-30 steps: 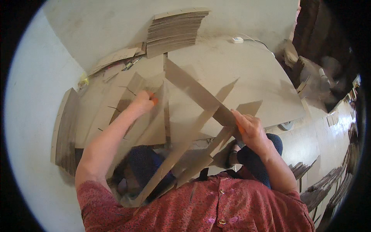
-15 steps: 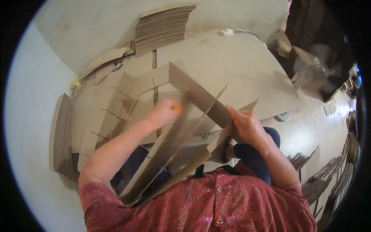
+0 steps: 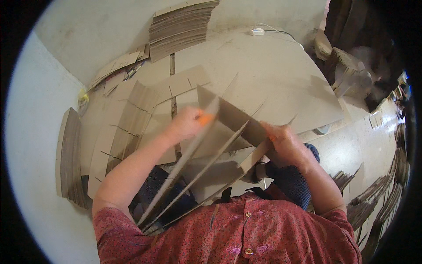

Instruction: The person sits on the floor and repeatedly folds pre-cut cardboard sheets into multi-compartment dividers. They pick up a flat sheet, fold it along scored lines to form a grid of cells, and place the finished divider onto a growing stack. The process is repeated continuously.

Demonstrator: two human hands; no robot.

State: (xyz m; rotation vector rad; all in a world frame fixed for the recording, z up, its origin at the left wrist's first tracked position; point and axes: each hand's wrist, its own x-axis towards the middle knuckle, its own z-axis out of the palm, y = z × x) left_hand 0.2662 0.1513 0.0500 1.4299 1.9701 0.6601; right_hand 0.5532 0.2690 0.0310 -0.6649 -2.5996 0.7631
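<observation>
My left hand (image 3: 187, 124), with orange on its fingertips, is closed on the far part of a long cardboard strip (image 3: 179, 165), which stands on edge and slants back toward my body. This strip's far end is against a cardboard cross strip (image 3: 237, 115); whether their slots are joined I cannot tell. My right hand (image 3: 283, 140), also with orange at the fingers, grips the right end of the cross strip. Two more long strips run from the cross strip toward my lap, and a middle strip (image 3: 215, 154) crosses it with its tip sticking out beyond.
Slotted cardboard strips (image 3: 127, 125) lie stacked at the left, beside another upright stack (image 3: 70, 154) near the wall. A tall cardboard pile (image 3: 180, 31) stands at the back of the board (image 3: 263, 66). A white power socket (image 3: 256, 31) lies behind. More cardboard bundles (image 3: 373, 193) stand at right.
My left hand has shifted slightly right with the long strip, which has turned more edge-on and now meets the cross strip. My right hand keeps its grip. The view has tilted slightly.
</observation>
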